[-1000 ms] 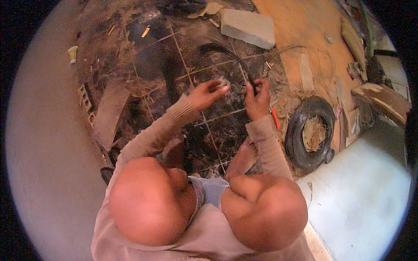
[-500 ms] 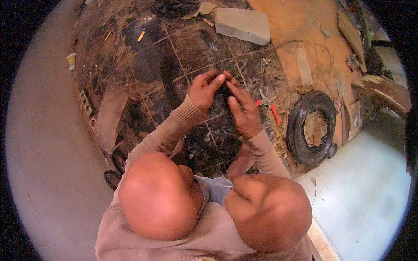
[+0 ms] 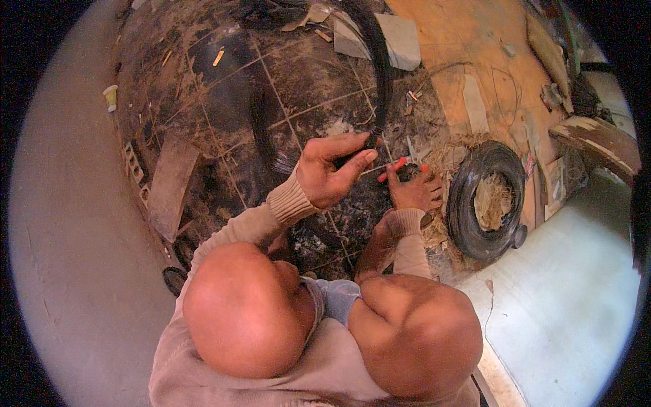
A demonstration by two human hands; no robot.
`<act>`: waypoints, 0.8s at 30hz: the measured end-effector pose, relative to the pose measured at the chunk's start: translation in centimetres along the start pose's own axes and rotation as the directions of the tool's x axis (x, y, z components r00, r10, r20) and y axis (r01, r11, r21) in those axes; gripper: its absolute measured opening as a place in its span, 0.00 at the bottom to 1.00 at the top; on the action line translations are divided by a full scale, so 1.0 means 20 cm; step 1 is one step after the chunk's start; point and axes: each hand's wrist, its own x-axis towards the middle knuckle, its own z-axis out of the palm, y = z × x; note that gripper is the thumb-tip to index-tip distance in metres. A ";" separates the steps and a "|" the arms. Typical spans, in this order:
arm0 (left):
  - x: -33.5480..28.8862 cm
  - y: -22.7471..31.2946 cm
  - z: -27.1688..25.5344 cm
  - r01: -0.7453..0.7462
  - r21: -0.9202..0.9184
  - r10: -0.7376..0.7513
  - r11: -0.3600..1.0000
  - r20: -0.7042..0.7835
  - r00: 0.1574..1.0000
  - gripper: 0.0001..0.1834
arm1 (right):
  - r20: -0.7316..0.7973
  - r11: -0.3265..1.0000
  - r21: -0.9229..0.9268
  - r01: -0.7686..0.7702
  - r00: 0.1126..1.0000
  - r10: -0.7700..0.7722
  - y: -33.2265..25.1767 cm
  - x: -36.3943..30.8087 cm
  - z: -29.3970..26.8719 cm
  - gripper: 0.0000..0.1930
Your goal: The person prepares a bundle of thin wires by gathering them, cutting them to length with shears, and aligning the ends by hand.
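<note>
My left hand (image 3: 332,169) is closed on the near end of a bundle of long black strands (image 3: 381,81). From there the bundle rises and curves away to the top edge of the view. To the right, my right hand (image 3: 415,190) lies low over the floor, its fingers spread. The fingertips reach the red handles of a pair of scissors (image 3: 415,154), whose blades point away from me. Whether they touch the handles is hard to make out. Beside that hand stands a thick ring-shaped coil of black strands (image 3: 464,203) with straw-like fibre in its middle.
A pale slab (image 3: 400,41) lies at the far side, partly behind the bundle. An orange board (image 3: 447,34) covers the far right floor. At left are a wooden plank (image 3: 173,183), a hollow block (image 3: 134,166) and a small cup (image 3: 110,98). A worn wooden beam (image 3: 597,144) juts in at right.
Both hands were together at the strands. My right hand has let go and moved right and nearer, to the scissors. My left hand has turned, and the bundle now arcs up over the slab.
</note>
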 end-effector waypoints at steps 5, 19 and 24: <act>-0.01 -0.01 -0.02 -0.017 0.051 0.018 0.999 -0.022 1.000 0.13 | 0.127 0.997 0.013 0.079 0.989 -0.080 0.02 0.01 -0.15 0.48; -0.01 0.06 -0.01 0.292 0.044 -0.292 0.955 -0.009 0.956 0.17 | -0.292 0.563 0.503 0.656 0.742 -0.604 -0.15 -0.10 -0.70 0.39; -0.02 0.07 -0.01 0.206 0.061 -0.208 0.977 0.026 0.978 0.14 | -0.426 0.685 0.240 0.688 0.708 -0.563 -0.22 -0.11 -0.75 0.35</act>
